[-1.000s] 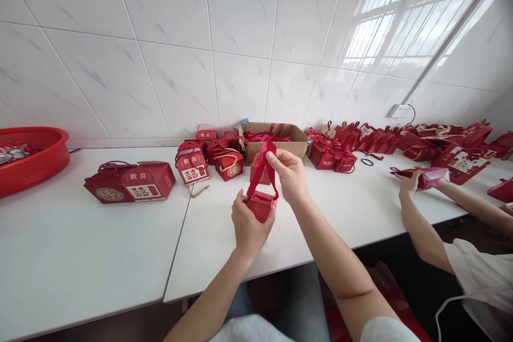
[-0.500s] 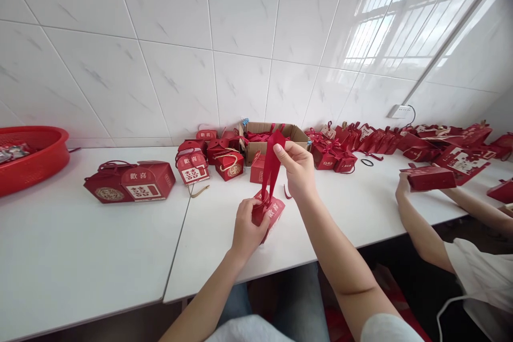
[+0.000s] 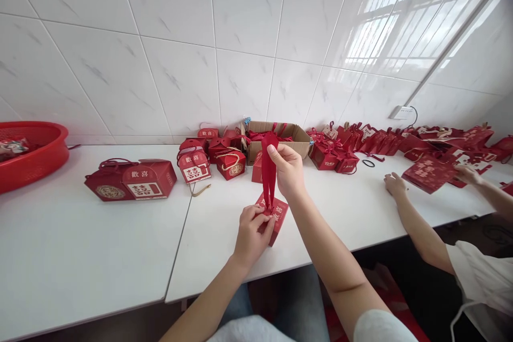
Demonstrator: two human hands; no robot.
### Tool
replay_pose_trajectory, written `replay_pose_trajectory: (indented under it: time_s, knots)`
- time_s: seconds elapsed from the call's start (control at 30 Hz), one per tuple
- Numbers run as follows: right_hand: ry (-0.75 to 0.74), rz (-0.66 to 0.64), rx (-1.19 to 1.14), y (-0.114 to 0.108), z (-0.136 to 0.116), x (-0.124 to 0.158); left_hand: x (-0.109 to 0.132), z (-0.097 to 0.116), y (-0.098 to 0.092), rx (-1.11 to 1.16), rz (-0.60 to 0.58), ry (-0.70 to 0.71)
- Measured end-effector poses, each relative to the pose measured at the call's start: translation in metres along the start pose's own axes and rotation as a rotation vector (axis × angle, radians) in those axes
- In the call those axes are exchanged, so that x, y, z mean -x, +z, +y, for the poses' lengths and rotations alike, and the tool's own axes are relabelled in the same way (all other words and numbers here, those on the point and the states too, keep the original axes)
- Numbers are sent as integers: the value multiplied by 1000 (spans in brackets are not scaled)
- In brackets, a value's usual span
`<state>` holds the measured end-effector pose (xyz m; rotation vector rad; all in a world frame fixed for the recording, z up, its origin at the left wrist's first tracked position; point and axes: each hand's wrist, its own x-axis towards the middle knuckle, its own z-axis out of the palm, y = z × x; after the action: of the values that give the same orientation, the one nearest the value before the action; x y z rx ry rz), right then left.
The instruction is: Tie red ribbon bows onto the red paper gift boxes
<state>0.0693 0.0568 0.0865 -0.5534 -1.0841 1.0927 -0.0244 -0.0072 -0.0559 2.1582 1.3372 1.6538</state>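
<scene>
A small red gift box point(image 3: 278, 214) with gold characters sits tilted just above the white table point(image 3: 100, 246), in front of me. My left hand point(image 3: 251, 238) is closed on the box's near left side, fingers pinching near the base of the ribbon. My right hand point(image 3: 285, 171) is raised above it and pinches the top of a red ribbon point(image 3: 269, 173), which hangs taut down to the box top.
Finished red boxes point(image 3: 132, 180) stand left of centre, more point(image 3: 194, 164) behind. An open cardboard carton point(image 3: 276, 138) holds red ribbons by the wall. A red basket point(image 3: 30, 152) sits far left. At right, another person's hands point(image 3: 395, 184) handle a flat red box point(image 3: 428, 173).
The box has come down from mid-air and turned so its printed face shows. My right hand drew the ribbon loop together into a narrow upright strip. The other person laid their box flat.
</scene>
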Motion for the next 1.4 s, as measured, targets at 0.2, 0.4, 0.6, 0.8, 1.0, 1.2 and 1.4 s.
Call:
replay_pose_trajectory:
  time_s: [0.2,0.4,0.6,0.8,1.0,1.2,1.4]
  knots:
    - [267,-36,-245,-10,43,-12,17,15,-2,-55,-53,67]
    - [660,51,-399,-21,76,-6,20,23,-6,-63,-103,74]
    - [820,81,-418,-38,68,17,21,22,-7,-69,-106,75]
    - [807,84,-509,-58,74,21,21,22,-7,-61,-111,76]
    - [736,81,-533,-68,86,24,17,18,-12,-45,-164,97]
    - [646,37,-415,-66,87,28,7,9,-34,97,-60,168]
    - [631,-29,-380,-63,80,32,-47,-3,-45,147,54,-134]
